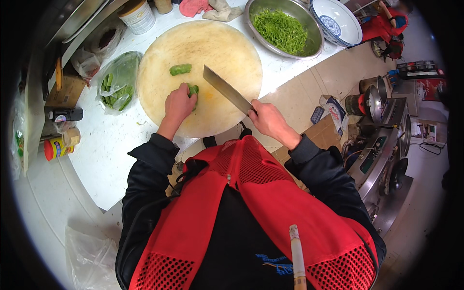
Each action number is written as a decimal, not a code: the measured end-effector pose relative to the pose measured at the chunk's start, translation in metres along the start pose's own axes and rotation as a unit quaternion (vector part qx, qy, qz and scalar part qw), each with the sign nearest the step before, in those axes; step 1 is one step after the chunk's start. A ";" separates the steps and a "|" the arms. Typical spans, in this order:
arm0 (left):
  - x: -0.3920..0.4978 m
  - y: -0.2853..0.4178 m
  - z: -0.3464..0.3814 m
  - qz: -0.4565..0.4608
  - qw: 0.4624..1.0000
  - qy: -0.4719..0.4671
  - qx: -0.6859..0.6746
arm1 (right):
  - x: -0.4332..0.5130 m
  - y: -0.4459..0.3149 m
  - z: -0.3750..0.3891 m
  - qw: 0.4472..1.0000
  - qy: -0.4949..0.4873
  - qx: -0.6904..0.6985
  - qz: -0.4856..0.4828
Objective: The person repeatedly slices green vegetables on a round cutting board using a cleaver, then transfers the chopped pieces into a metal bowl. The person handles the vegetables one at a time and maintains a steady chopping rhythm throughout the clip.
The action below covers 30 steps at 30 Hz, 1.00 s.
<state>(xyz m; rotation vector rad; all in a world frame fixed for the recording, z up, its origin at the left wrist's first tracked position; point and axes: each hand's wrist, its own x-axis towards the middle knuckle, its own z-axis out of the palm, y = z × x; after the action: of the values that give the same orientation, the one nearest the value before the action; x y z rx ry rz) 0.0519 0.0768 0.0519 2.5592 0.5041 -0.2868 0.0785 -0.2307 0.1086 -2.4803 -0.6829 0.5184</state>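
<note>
My left hand (pixel 180 102) holds a green vegetable piece (pixel 194 91) down on a round, pale chopping board (pixel 232 43), near its middle. My right hand (pixel 268 117) grips the handle of a cleaver (pixel 227 89), whose broad blade reaches over the board's right half, apart from the vegetable. Another green piece (pixel 180 69) lies on the board just beyond my left hand. Left of the board sits a clear plastic bag (pixel 119 81) with green pods or leaves in it. A steel bowl (pixel 314 49) of finely shredded greens (pixel 281 30) stands beyond the board to the right.
A blue-and-white bowl (pixel 340 21) stands beside the steel bowl. Cloths (pixel 221 11) and a lidded tub (pixel 137 16) line the far side. Bottles and jars are at the left. On the right are a steel stove (pixel 373 152), floor cardboard (pixel 322 136) and a person in red (pixel 384 27).
</note>
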 end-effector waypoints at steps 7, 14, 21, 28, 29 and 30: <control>0.013 -0.024 0.016 0.096 0.989 0.076 -0.083 | -0.006 0.000 0.001 1.000 -0.013 0.003 0.010; 0.025 -0.057 -0.003 0.247 0.961 -0.063 -0.109 | -0.005 0.002 0.001 1.000 -0.022 0.002 0.008; 0.029 -0.048 -0.033 0.503 0.849 0.003 0.164 | -0.005 0.004 0.002 0.999 -0.035 0.013 0.014; 0.013 -0.049 0.006 0.369 0.921 0.027 0.120 | -0.001 0.001 -0.004 0.999 -0.038 0.012 0.015; 0.010 -0.051 0.011 0.360 0.926 0.055 0.103 | -0.001 -0.001 -0.004 0.999 -0.039 0.008 0.025; 0.007 -0.053 0.015 0.370 0.921 0.077 0.093 | -0.002 -0.002 -0.004 0.999 -0.029 0.001 0.030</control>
<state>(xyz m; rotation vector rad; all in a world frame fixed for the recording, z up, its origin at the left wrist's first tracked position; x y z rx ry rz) 0.0356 0.1135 0.0136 2.7494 -0.4761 0.1505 0.0780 -0.2313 0.1133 -2.4975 -0.6324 0.6157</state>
